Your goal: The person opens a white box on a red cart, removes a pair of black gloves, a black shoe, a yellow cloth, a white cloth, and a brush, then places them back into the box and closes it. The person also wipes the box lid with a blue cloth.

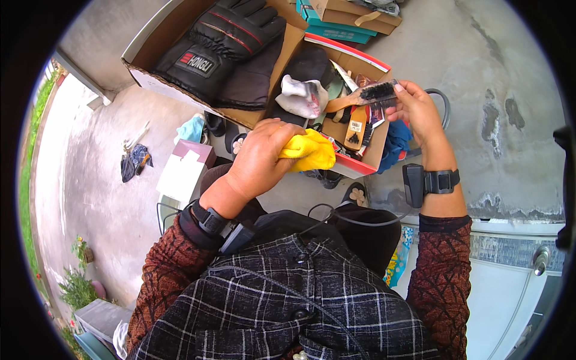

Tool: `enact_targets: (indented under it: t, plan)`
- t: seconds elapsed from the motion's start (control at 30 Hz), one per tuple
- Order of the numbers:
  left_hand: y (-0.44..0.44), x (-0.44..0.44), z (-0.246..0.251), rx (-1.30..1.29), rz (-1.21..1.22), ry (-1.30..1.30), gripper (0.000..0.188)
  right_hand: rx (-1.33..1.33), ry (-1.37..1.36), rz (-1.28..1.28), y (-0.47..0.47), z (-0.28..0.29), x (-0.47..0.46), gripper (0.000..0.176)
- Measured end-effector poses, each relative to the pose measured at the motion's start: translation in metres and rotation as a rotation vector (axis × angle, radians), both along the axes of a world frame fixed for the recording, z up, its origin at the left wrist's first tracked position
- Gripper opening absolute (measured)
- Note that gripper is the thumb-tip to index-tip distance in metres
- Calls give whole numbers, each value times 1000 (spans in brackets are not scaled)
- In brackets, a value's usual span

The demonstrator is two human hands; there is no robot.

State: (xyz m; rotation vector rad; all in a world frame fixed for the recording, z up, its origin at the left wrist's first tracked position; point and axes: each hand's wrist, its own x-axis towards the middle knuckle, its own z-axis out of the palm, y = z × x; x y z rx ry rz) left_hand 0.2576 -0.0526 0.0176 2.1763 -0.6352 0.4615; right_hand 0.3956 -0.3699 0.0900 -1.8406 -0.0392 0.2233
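Note:
My left hand (265,157) is closed around a bunched yellow cloth (311,150), held in front of the open shoebox. With its thumb and fingers, my right hand (416,108) pinches the bristle end of a wooden-handled brush (353,99) above the box. Dark bristles show on its head, and its handle points left. Under it, a second wooden brush (356,128) with a label and a dark smudge lies in the red-and-white shoebox (360,167). A stained white cloth (302,96) rests beside the brush handle, among other items partly hidden from me.
Left of the shoebox stands a larger carton (168,92) holding black padded gloves (225,49). Teal and brown boxes (342,31) are stacked beyond. A white-and-mauve box (182,166) is at left, dark blue fabric (396,141) at right. A cable (360,219) crosses my lap.

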Motion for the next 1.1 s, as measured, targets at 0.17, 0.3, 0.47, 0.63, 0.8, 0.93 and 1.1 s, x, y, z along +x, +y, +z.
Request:
enact_targets:
  t: [0.17,0.3,0.47,0.63,0.8,0.93,1.1]
  plan:
    - [-2,-1,1,-2,18,-21,41,44,44,13,-3,2,-13,34]
    - [-3,-4,3,17,38,2,40,64,19,17,-2,3,-20,36]
    - [-3,-4,4,45,27,-24,41,60,3,36,-1,5,-23,35]
    - [-3,-4,4,53,22,-24,42,94,-24,64,-3,5,-26,35]
    - [-4,-5,3,57,12,-14,41,53,-95,21,-4,2,-22,34]
    - [-3,-5,2,54,7,-21,41,-57,-255,-149,-7,10,-8,33]
    - [-2,-4,2,69,-10,25,44,-264,-492,-203,-5,12,-2,30]
